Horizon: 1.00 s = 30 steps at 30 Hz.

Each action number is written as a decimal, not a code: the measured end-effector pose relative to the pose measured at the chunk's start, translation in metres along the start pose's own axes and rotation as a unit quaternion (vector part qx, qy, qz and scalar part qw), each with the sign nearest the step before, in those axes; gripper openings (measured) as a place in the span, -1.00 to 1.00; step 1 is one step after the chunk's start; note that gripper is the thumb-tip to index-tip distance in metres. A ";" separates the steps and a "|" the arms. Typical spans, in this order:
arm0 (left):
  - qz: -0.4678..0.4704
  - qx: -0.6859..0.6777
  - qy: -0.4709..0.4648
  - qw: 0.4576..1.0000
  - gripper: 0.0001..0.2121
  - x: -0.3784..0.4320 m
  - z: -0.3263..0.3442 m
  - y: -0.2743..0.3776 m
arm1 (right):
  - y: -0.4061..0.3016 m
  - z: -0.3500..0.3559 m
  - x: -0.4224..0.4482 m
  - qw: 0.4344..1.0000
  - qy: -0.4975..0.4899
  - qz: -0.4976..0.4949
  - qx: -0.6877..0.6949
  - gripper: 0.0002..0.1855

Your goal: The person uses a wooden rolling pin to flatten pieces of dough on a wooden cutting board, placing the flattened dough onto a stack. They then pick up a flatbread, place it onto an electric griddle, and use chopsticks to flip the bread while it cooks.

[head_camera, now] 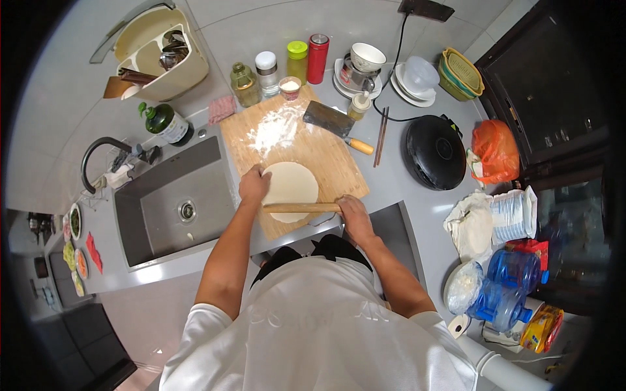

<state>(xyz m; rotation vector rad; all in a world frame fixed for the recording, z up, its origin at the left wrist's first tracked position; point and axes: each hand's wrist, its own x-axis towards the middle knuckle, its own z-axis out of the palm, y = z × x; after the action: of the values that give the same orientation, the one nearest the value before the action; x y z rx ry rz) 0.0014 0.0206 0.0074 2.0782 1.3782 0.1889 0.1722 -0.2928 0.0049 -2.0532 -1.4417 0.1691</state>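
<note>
A round, flat sheet of dough (292, 184) lies on the wooden cutting board (337, 171) near its front edge. Across the lower part of the dough rests a wooden rolling pin (298, 208). My right hand (356, 218) grips the pin's right end. At the dough's left edge is my left hand (254, 184), thumb on the dough and fingers bent; whether it pinches the edge I cannot tell. White flour (275, 128) is spread over the back of the board. A cleaver (328, 119) with a wooden handle lies at the board's right side.
The sink (171, 210) is left of the board. Bottles and a red flask (318, 58) stand behind it. Chopsticks (381, 137) and a black round electric pan (435, 152) are to the right. Farther right are an orange bag (496, 151) and blue water jugs (501, 303).
</note>
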 end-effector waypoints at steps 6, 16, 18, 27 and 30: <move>0.022 -0.042 -0.050 0.998 -0.71 -0.048 -0.018 -0.027 | -0.008 0.009 0.012 0.999 -0.012 -0.026 0.027 -0.60; 0.242 0.106 0.160 0.951 -0.38 -0.081 0.012 -0.043 | -0.021 0.040 0.090 0.988 -0.026 0.009 -0.150 -0.19; 0.241 0.123 0.189 0.944 -0.36 -0.049 0.015 -0.030 | -0.023 0.040 0.135 0.988 -0.025 0.027 -0.150 -0.19; 0.239 0.066 0.106 0.963 -0.41 -0.111 0.000 -0.050 | -0.027 0.033 0.036 0.995 -0.036 -0.006 -0.097 -0.41; 0.265 0.046 0.086 0.959 -0.44 -0.108 -0.007 -0.056 | -0.019 0.028 0.021 0.999 -0.012 0.002 -0.039 -0.51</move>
<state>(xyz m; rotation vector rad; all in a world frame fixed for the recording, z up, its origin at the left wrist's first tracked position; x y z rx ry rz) -0.0935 -0.0560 0.0041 2.5241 0.9016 0.5477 0.1526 -0.2589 -0.0027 -2.1226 -1.4801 0.1411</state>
